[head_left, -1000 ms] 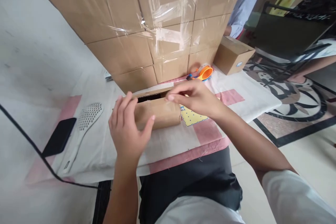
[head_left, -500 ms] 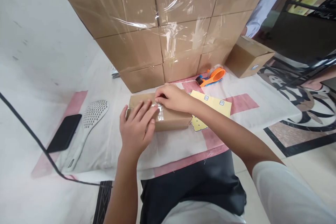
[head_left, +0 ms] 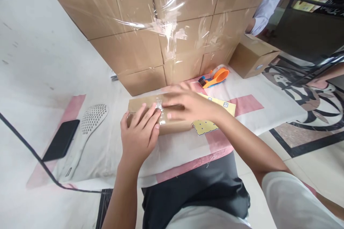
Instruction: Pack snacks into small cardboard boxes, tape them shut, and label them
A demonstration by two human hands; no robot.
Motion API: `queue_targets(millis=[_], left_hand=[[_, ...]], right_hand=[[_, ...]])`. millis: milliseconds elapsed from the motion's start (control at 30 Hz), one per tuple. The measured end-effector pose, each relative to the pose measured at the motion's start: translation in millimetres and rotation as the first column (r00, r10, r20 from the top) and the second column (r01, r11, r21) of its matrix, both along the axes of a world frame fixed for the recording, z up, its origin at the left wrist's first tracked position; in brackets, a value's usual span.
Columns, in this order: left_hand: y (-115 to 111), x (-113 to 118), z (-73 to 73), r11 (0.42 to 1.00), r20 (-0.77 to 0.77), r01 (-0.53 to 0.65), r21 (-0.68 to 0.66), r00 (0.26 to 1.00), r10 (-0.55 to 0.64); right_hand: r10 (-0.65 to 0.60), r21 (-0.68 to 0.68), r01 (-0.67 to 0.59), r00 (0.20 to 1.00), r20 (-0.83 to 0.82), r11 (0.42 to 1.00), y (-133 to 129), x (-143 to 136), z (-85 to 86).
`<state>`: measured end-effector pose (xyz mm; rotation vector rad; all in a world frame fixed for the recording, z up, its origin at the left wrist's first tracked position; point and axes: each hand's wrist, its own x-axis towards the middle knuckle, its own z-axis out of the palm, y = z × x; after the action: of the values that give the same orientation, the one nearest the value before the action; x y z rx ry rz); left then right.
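In the head view, looking down at a small, long brown cardboard box (head_left: 177,126) lying on a white cloth with pink bands (head_left: 185,154), right in front of the body. Laying the left hand (head_left: 141,127) on the left part of the box top, spreading the fingers a little over the cardboard and pinching nothing. Holding the right hand (head_left: 186,103) over the right part of the box top, showing it blurred, with thumb and fingers apart; not being able to tell how firmly it is touching. Showing shiny clear tape (head_left: 162,117) on the box between both hands.

Having a yellow patterned paper card (head_left: 205,127) lying partly under the right forearm, just beside the box. Facing a tall stack of brown cardboard boxes wrapped in clear film (head_left: 139,52) behind it, with an orange plastic tape dispenser (head_left: 220,75) lying near the stack's right foot. Seeing another closed brown carton (head_left: 248,59) farther right, next to a person's pale blue sleeve (head_left: 272,1).

At the left, having a pale perforated skimmer (head_left: 94,118) lying beside a flat black phone (head_left: 62,139), with a thin black cable (head_left: 24,141) passing by the phone's near corner.
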<state>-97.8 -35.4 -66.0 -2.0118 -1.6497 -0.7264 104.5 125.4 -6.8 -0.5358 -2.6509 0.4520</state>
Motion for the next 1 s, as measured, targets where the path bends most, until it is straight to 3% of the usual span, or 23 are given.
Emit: queue_targets(millis=[67, 200, 333, 433, 533, 600, 700, 800, 900, 1000], left_hand=[[1.6, 3.1, 1.3, 0.999, 0.008, 0.035, -0.016, 0.999, -0.035], [6.3, 9.3, 4.6, 0.995, 0.023, 0.048, -0.082, 0.999, -0.046], [6.0, 13.1, 3.2, 0.996, 0.017, 0.063, -0.068, 0.998, -0.062], [1.8, 13.9, -5.2, 0.995, 0.024, 0.076, 0.071, 0.997, -0.078], [1.3, 19.6, -18.9, 0.962, 0.042, 0.089, 0.257, 0.994, -0.104], [7.4, 30.2, -28.6, 0.953, 0.085, 0.113, 0.281, 0.986, -0.142], [26.8, 57.4, -40.6, 0.962, 0.164, 0.189, 0.198, 0.961, -0.223], [52.6, 91.3, -46.5, 0.956, 0.182, 0.291, 0.041, 0.939, -0.293], [78.0, 121.8, -46.0, 0.92, 0.207, 0.38, -0.096, 0.912, -0.355], [101.5, 143.1, -41.6, 0.871, 0.35, 0.466, -0.155, 0.85, -0.393]], right_hand=[[0.064, -0.11, -0.064, 0.998, -0.005, 0.992, -8.2, 18.2, -14.3], [-0.01, -0.321, -0.048, 0.984, -0.179, 0.946, -10.7, 37.0, -56.2], [-0.069, -0.358, -0.045, 0.952, -0.299, 0.933, -12.9, 40.8, -80.9], [-0.175, -0.334, 0.035, 0.902, -0.396, 0.942, -24.2, 59.0, -79.7], [-0.295, -0.276, 0.177, 0.83, -0.474, 0.945, -43.1, 97.3, -72.7], [-0.366, -0.244, 0.279, 0.799, -0.477, 0.929, -56.9, 127.7, -70.8], [-0.472, -0.201, 0.428, 0.765, -0.438, 0.881, -75.4, 169.2, -75.3], [-0.574, -0.151, 0.577, 0.678, -0.459, 0.803, -89.3, 200.4, -83.8], [-0.669, -0.122, 0.712, 0.567, -0.48, 0.691, -98.7, 221.0, -88.8], [-0.716, -0.118, 0.778, 0.493, -0.494, 0.617, -104.9, 232.7, -89.4]])
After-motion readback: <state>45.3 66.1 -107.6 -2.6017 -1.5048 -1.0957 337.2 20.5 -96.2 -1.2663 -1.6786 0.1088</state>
